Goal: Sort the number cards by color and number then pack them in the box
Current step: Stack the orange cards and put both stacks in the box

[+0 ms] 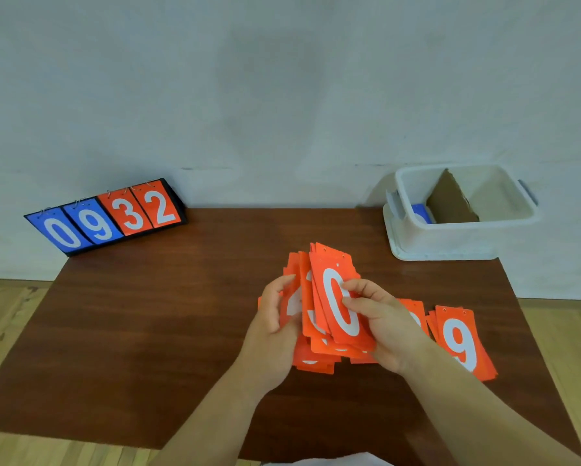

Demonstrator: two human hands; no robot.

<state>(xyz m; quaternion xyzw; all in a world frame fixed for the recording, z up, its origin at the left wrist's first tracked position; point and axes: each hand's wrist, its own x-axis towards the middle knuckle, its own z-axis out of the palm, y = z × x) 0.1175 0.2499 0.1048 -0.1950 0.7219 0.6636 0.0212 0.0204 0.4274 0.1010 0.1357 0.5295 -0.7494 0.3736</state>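
While left hand (273,322) and right hand (385,326) grip fanned orange cards (333,264), white 0 shows.

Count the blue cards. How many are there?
3. The 0 card and 9 card hang on the scoreboard; a third card lies in the box, left of the divider. More may hide underneath.

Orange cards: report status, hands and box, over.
Left hand and right hand both grip the fanned orange cards, 0 in front. 9 pile on the table, right. Box open, blue card in left compartment, nothing blocking.
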